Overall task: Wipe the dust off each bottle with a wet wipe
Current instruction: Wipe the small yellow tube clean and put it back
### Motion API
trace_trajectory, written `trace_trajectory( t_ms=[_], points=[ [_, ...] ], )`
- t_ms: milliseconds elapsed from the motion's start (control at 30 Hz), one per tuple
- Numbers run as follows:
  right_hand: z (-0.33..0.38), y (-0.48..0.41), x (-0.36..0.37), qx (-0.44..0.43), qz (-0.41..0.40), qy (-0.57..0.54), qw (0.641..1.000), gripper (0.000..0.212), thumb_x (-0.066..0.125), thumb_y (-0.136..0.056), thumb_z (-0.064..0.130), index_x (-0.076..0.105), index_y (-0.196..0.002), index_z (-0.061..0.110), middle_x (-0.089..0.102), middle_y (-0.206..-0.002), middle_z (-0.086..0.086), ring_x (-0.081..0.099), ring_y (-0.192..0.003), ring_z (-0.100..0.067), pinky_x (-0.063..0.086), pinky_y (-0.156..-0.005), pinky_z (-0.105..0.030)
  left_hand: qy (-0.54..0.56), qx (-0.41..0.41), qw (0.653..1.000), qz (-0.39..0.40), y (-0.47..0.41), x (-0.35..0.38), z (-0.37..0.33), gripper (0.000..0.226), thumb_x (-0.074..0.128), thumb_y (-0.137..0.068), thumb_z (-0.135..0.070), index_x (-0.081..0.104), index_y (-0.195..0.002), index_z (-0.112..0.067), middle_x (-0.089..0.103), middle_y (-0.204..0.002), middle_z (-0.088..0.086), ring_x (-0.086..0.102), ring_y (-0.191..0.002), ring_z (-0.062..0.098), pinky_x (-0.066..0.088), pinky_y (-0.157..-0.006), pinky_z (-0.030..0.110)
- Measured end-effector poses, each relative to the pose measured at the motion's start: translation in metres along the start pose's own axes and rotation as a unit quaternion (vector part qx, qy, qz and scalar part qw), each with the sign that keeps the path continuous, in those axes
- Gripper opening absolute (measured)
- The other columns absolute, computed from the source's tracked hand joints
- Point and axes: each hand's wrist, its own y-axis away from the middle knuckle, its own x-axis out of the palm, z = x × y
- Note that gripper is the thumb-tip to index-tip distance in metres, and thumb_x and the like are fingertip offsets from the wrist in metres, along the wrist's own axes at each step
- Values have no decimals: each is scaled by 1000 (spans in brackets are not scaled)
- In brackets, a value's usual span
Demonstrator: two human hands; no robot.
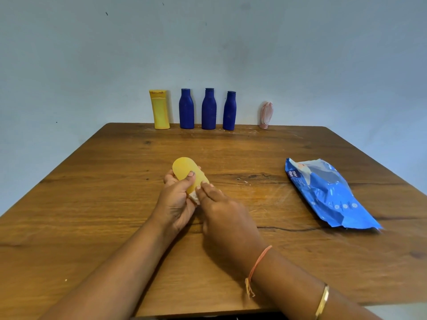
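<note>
My left hand [176, 202] grips a yellow bottle [184, 169] over the middle of the wooden table [92, 204], its rounded base pointing away from me. My right hand [226, 215] holds a small white wet wipe [193, 197] against the bottle's near end, fingers pressed on it; most of the wipe is hidden under them. At the table's far edge, against the wall, stand a taller yellow bottle [160, 109] and three dark blue bottles [186, 109] [209, 109] [229, 110], all upright in a row.
A blue pack of wet wipes [328, 192] lies on the right side of the table. A small pink whisk-like object [266, 114] stands at the far edge, right of the bottles. A pale wall rises directly behind the row.
</note>
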Motion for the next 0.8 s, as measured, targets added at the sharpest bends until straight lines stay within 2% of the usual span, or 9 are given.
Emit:
trace_trajectory(
  t_ms=[67, 167, 300, 400, 467, 600, 667, 733, 800],
  points=[
    [-8, -6, 1, 55, -39, -56, 996, 52, 45, -92, 10, 33, -142, 13, 34, -149, -3, 39, -132, -17, 35, -109, -30, 14, 0, 1000, -2, 0, 0, -1, 45, 44, -94, 0, 29, -134, -16, 53, -122, 22, 59, -100, 29, 56, -75, 46],
    [-23, -18, 3, 147, -64, -186, 969, 36, 48, -88, 5, 59, -122, 9, 62, -124, -6, 59, -109, -16, 46, -95, -26, 28, 1, 1000, -1, -4, -1, -1, 50, 44, -93, 3, 27, -137, -13, 51, -125, 23, 59, -98, 29, 57, -72, 46],
    [-25, -23, -1, 181, -78, -284, 938, 31, 49, -86, 1, 67, -110, 8, 66, -116, -3, 59, -105, -9, 43, -87, -13, -10, 4, 1000, 11, -5, 1, 0, 41, 43, -92, 6, 37, -124, -19, 56, -109, 12, 60, -87, 23, 57, -66, 41],
    [-9, -18, -5, 105, -76, -236, 963, 35, 50, -87, 6, 62, -119, 12, 63, -121, -6, 58, -111, -16, 42, -97, -19, -8, -2, 1000, 2, -6, 1, -2, 41, 44, -92, 4, 42, -120, -26, 56, -104, 10, 59, -85, 22, 58, -59, 35],
    [-3, -15, -4, 49, -54, -141, 987, 44, 48, -88, 7, 51, -131, 13, 51, -136, -5, 50, -123, -18, 38, -105, -26, 4, -15, 1000, -7, -8, -2, -2, 42, 44, -93, 1, 42, -126, -25, 57, -106, 11, 60, -85, 24, 58, -60, 37],
    [0, -8, 7, -3, 15, 42, 999, 57, 46, -92, 12, 24, -145, 10, 23, -153, -9, 29, -138, -26, 27, -110, -33, 44, -55, 997, -29, -8, -6, -3, 46, 54, -91, -19, 39, -134, -14, 52, -128, 20, 57, -108, 34, 57, -70, 45],
    [0, -4, 16, -38, 12, 80, 996, 57, 58, -85, 12, 38, -138, 2, 38, -144, -18, 41, -131, -30, 29, -108, -34, 1, -28, 998, -53, -7, -3, -2, 54, 64, -84, -18, 37, -132, -18, 54, -120, 14, 59, -101, 27, 59, -63, 37],
    [-5, -3, 20, -44, -24, 101, 994, 58, 73, -71, 16, 56, -125, 4, 56, -128, -16, 57, -116, -26, 37, -99, -30, -29, -2, 997, -65, -7, -1, 0, 67, 67, -79, -3, 31, -132, -23, 54, -112, 11, 61, -90, 22, 58, -57, 32],
    [-5, -2, 16, -37, -35, 73, 996, 62, 69, -76, 15, 47, -133, 8, 49, -138, -11, 52, -122, -23, 33, -101, -29, -18, -1, 997, -77, -10, -3, 1, 74, 67, -76, 4, 27, -133, -23, 53, -107, 13, 61, -83, 23, 58, -58, 36]
  ],
)
